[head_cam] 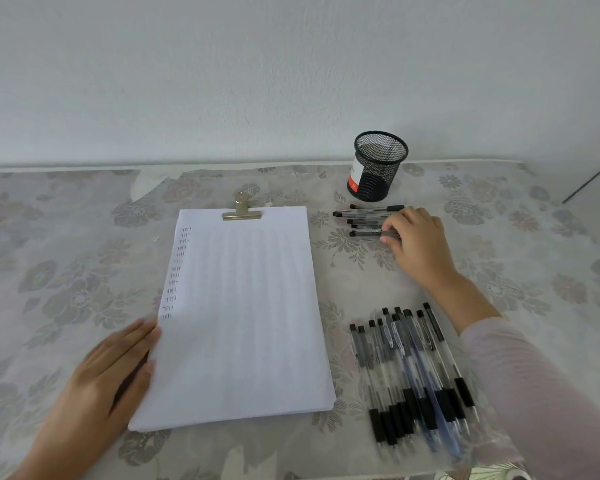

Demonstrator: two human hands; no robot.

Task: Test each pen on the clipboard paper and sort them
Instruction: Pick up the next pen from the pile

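The clipboard paper (243, 306) lies in the middle of the table under a brass clip (241, 211), with a column of small ink marks down its left side. My left hand (115, 368) rests flat on the paper's lower left edge. Several clear pens with black grips lie in a small pile (364, 218) right of the clip. My right hand (418, 239) reaches into that pile and pinches the nearest pen (366, 233) at its right end. A bigger heap of the same pens (409, 375) lies at the lower right.
A black mesh pen cup (378, 166) stands behind the small pile, near the wall. A flowered cloth (66, 271) covers the table. The table's far edge meets a white wall.
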